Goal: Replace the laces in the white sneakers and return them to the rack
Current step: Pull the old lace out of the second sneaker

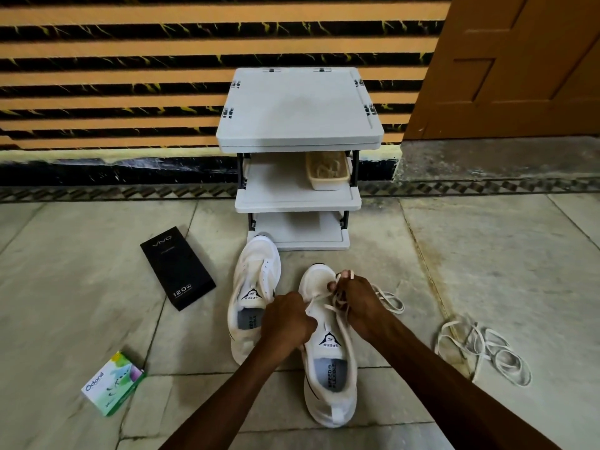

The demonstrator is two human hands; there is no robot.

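Note:
Two white sneakers stand on the floor before a grey three-shelf rack (298,203). The left sneaker (251,287) has no lace in view. Over the right sneaker (331,368) both my hands work on a white lace (337,306) near the front eyelets. My left hand (287,319) pinches one part of the lace at the shoe's left side. My right hand (357,300) grips the lace above the toe, with a loop trailing to its right. A loose tangle of white laces (483,350) lies on the floor at the right.
A black phone box (178,267) lies left of the sneakers and a green-white Odonil box (113,383) nearer to me. A beige basket (328,170) sits on the rack's middle shelf. A striped wall stands behind, a brown door (519,60) at the right.

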